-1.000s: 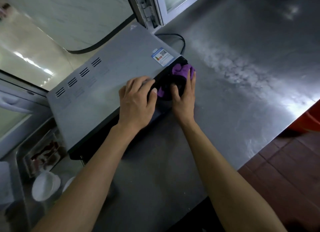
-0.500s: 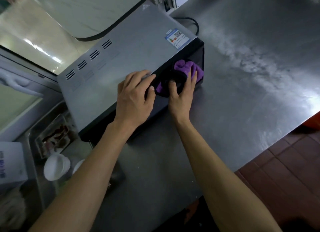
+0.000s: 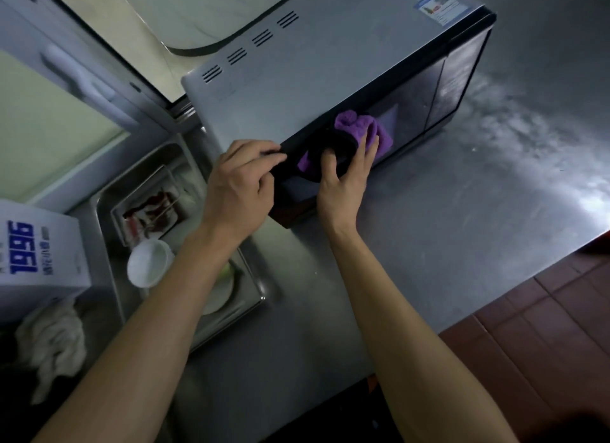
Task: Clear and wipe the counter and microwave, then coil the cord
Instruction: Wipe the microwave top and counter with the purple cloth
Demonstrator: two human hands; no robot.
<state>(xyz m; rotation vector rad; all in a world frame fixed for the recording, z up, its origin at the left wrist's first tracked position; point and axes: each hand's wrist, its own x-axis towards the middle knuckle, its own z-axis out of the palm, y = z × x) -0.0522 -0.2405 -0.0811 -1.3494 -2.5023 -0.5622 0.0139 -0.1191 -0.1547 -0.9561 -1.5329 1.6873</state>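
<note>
Microwave (image 3: 330, 76) on the steel counter (image 3: 462, 244) looks heavy, rigid and slick-faced, so it is best steadied by its top front edge, where the left hand (image 3: 239, 191) curls its fingers (image 3: 260, 153). Just beyond the right hand's (image 3: 345, 181) fingertips (image 3: 369, 145), a soft purple cloth (image 3: 359, 129) is pressed against the dark door by nearly straight fingers.

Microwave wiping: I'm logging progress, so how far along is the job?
Done: the counter near the microwave looks cleared. In hand: the right hand presses a purple cloth on its front while the left hand steadies it. Left: coiling the cord, not in view.
</note>
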